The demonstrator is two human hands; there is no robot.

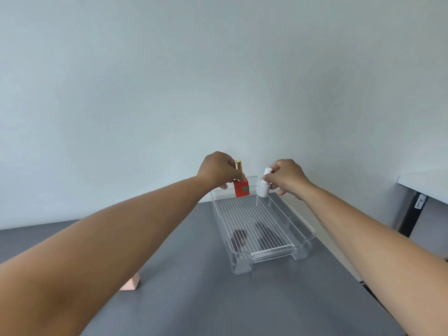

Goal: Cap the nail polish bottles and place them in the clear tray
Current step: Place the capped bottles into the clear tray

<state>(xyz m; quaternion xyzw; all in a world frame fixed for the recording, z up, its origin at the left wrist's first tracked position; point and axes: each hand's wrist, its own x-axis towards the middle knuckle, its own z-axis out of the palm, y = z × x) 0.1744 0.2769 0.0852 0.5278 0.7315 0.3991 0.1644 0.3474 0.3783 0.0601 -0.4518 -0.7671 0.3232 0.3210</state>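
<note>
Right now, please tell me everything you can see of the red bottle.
The red bottle is a square, opaque block with a small greenish label in front and a tall gold cap above. It stands upright at the far end of the clear tray; whether it touches the floor is unclear. The left hand grips its neck, hiding the joint. The white bottle in the right hand is beside it, apart.

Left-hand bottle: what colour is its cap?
Gold cap on the red bottle, best in the head view.
</note>
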